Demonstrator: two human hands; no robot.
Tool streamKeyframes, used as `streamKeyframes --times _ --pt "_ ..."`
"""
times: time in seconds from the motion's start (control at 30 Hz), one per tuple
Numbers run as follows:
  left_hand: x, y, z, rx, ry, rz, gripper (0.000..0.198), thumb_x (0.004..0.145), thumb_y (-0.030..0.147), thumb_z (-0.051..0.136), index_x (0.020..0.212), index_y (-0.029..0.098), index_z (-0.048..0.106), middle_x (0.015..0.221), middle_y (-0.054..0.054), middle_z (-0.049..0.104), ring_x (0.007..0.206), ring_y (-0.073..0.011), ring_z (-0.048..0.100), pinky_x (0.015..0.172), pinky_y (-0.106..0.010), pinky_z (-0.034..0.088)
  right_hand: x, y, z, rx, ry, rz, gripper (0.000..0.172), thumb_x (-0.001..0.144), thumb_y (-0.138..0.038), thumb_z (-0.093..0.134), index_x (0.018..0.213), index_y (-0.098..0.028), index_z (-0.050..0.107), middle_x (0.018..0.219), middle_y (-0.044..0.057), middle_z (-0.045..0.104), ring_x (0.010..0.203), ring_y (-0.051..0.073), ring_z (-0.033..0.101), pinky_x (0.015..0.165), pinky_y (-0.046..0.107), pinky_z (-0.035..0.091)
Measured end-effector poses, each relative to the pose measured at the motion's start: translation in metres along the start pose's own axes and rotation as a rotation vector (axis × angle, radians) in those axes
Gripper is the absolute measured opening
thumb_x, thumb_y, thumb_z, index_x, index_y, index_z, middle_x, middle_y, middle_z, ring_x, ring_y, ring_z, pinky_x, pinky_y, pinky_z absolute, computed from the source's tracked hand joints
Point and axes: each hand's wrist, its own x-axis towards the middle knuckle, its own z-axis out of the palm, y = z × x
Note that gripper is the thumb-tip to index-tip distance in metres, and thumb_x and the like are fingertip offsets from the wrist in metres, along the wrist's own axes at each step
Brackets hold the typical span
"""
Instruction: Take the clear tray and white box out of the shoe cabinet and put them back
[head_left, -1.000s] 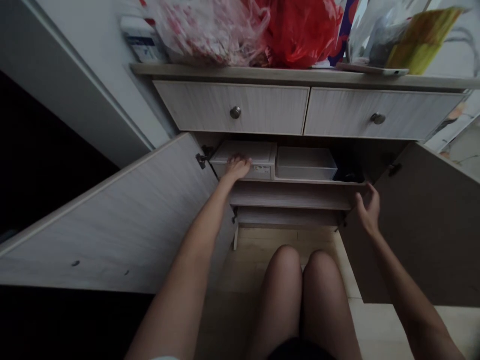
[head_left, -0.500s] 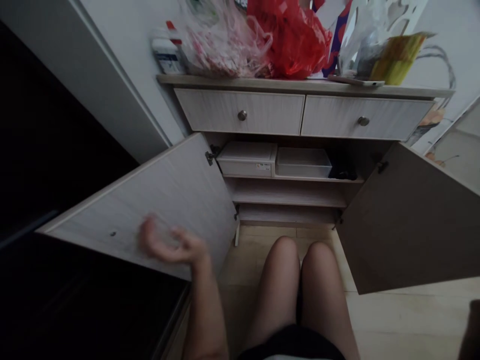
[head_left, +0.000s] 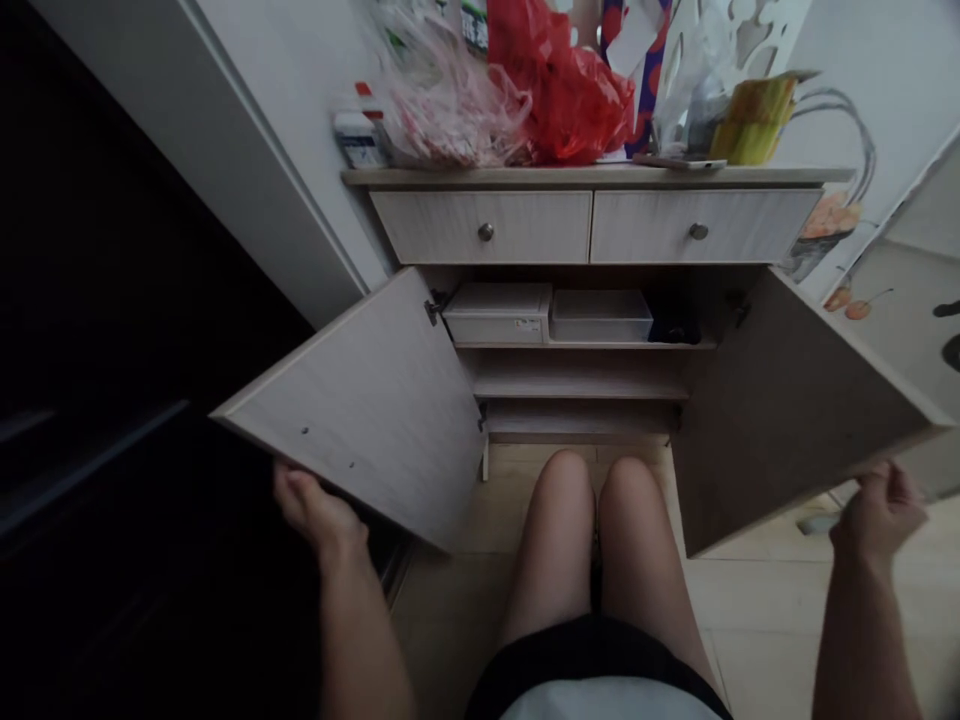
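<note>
A pale wood-grain cabinet stands before my knees with both of its doors swung outward. My left hand (head_left: 321,512) is at the lower free edge of the left cabinet door (head_left: 360,410), its fingers curled behind the panel and partly hidden. At the outer edge of the right cabinet door (head_left: 802,410), my right hand (head_left: 879,508) grips with bent fingers, some out of sight behind it. On the upper shelf inside are a white lidded box (head_left: 499,312), a clear plastic bin (head_left: 601,316) and a dark item (head_left: 673,320) too dim to make out.
Two drawers with round knobs (head_left: 486,232) run above the doors. The cabinet top (head_left: 480,178) carries a red plastic bag (head_left: 562,100), a clear bag (head_left: 457,110), a white bottle (head_left: 360,138) and a yellow packet (head_left: 752,122). My knees (head_left: 562,490) are between the doors.
My left hand has gone from in front of the left door's inner face to its edge. My right hand has come into view at the right door, and both doors have swung slightly inward.
</note>
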Motion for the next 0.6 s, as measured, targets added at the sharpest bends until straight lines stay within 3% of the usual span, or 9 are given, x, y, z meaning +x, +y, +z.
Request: streamKeyframes --times 0.13,0.27,0.33,0.43,0.53,0.6 --pt "-0.014 0.002 0.004 0.103 0.084 0.016 0.052 0.087 0.058 0.038 0.117 0.020 0.057 0.116 -0.009 0.062 0.118 -0.0310 0.056 0.102 -0.052 0.046 -0.027 -0.020 0.020 0.030 -0.017 0.036 0.055 0.081 -0.062 0.054 0.107 -0.017 0.071 0.098 0.013 0.071 0.092 0.029 0.068 0.082 0.044 0.054" --pt "-0.036 0.008 0.000 0.313 0.092 0.152 0.042 0.090 0.052 0.040 0.100 0.023 0.068 0.112 -0.010 0.067 0.117 -0.0320 0.057 0.107 -0.055 0.041 -0.051 -0.035 0.051 0.118 -0.120 0.049 0.051 0.084 -0.060 0.056 0.104 -0.015 0.070 0.093 0.013 0.072 0.086 0.024 0.068 0.083 0.041 0.053" --pt "-0.051 0.012 0.005 0.301 0.005 0.275 0.041 0.089 0.052 0.044 0.093 0.021 0.071 0.123 -0.013 0.063 0.124 -0.0323 0.053 0.111 -0.053 0.037 -0.060 -0.044 0.068 0.122 -0.197 0.039 0.049 0.085 -0.060 0.055 0.103 -0.016 0.070 0.095 0.012 0.073 0.084 0.023 0.068 0.081 0.040 0.053" --pt "-0.073 0.018 0.027 0.191 -0.233 0.364 0.041 0.090 0.052 0.048 0.092 0.019 0.073 0.131 -0.015 0.061 0.129 -0.0282 0.052 0.109 -0.044 0.041 -0.067 -0.059 0.095 0.114 -0.283 0.006 0.050 0.086 -0.062 0.054 0.102 -0.017 0.070 0.095 0.012 0.073 0.082 0.023 0.068 0.077 0.037 0.053" --pt "-0.093 0.022 0.065 0.117 -0.440 0.359 0.040 0.092 0.051 0.048 0.096 0.020 0.074 0.112 -0.013 0.070 0.110 -0.0249 0.065 0.097 -0.040 0.051 -0.069 -0.072 0.125 0.120 -0.336 -0.044 0.049 0.086 -0.062 0.053 0.098 -0.017 0.069 0.092 0.011 0.073 0.079 0.022 0.068 0.075 0.035 0.052" --pt "-0.107 0.023 0.093 0.087 -0.495 0.389 0.037 0.093 0.047 0.049 0.097 0.019 0.074 0.101 -0.012 0.073 0.098 -0.0238 0.069 0.092 -0.040 0.054 -0.071 -0.079 0.146 0.135 -0.371 -0.081 0.047 0.087 -0.060 0.053 0.097 -0.017 0.069 0.092 0.011 0.073 0.079 0.022 0.068 0.075 0.034 0.051"
